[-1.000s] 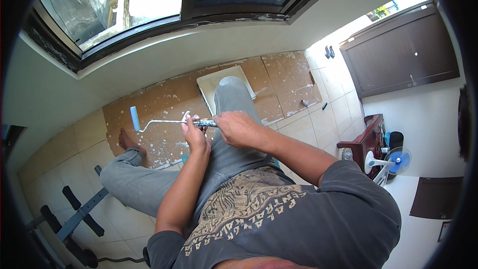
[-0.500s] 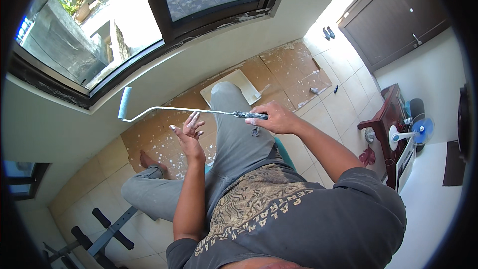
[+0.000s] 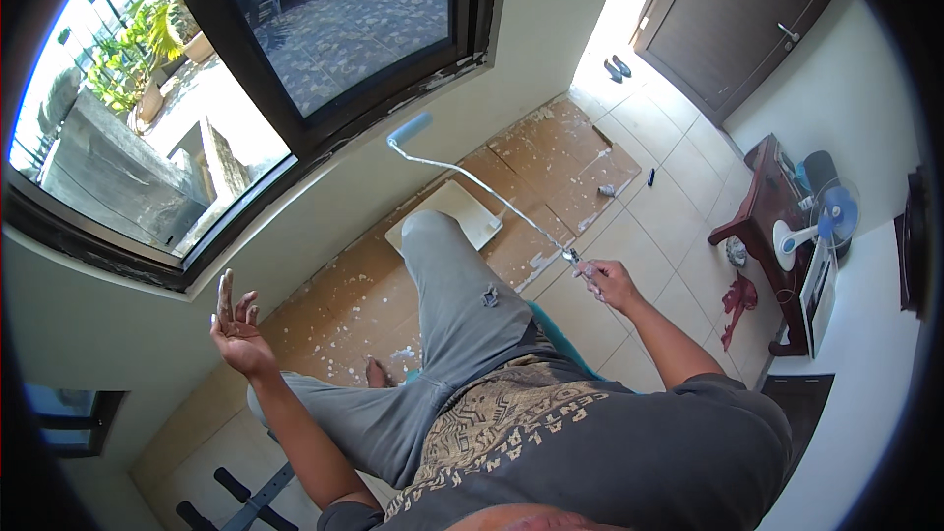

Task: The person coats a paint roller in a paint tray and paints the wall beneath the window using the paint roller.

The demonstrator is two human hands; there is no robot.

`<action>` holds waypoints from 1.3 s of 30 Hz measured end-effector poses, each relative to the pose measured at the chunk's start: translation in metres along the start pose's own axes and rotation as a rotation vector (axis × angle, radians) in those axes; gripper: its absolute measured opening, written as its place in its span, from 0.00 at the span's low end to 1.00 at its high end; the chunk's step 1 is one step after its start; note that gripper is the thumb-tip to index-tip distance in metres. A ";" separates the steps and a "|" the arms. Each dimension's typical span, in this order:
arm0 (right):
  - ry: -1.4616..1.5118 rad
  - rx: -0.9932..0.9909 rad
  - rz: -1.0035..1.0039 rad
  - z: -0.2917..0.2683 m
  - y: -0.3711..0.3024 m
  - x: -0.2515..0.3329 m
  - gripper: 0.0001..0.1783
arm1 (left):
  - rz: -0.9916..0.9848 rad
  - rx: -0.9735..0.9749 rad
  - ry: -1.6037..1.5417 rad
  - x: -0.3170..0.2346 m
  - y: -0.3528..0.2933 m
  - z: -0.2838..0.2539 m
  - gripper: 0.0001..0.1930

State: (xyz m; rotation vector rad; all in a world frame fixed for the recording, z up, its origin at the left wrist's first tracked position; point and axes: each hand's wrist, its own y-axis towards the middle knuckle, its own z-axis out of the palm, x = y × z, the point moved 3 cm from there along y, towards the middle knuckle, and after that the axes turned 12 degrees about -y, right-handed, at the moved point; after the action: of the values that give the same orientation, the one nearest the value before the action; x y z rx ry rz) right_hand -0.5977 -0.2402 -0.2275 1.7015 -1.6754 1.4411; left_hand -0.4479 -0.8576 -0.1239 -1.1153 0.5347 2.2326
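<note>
We see the right hand (image 3: 608,280) closed around the handle end of a paint roller (image 3: 487,192), whose thin metal shaft runs up toward 10 o'clock to the pale blue roller sleeve (image 3: 409,128). The sleeve lies against the cream wall (image 3: 511,88) just below the dark window frame (image 3: 334,133) — whether it truly touches the wall we cannot tell. The left hand (image 3: 234,326) is raised at about 8 o'clock from the picture's middle, fingers spread and open, holding nothing and well apart from the roller.

Below the roller, sheets of brown cardboard (image 3: 556,152) cover the tiled floor (image 3: 678,167), spattered with white paint. A white paint tray (image 3: 462,206) lies on the cardboard, partly hidden by the person's knee in grey trousers (image 3: 447,280). At 3 o'clock stands a dark wooden side table (image 3: 752,211) with a small blue fan (image 3: 826,216) on it — a red cloth (image 3: 736,300) lies on the floor beside it. A dark door (image 3: 742,10) is at 1 o'clock.
</note>
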 end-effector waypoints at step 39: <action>-0.964 -0.343 -0.319 0.023 0.218 0.087 0.24 | -0.135 -0.087 -0.042 0.109 0.003 -0.132 0.16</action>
State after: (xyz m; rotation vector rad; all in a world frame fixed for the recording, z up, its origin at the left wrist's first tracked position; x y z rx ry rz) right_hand -0.8008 -0.3572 -0.2512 2.4642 -1.7639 0.1164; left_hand -0.4253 -0.9019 -0.2875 -1.1113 0.3383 2.1744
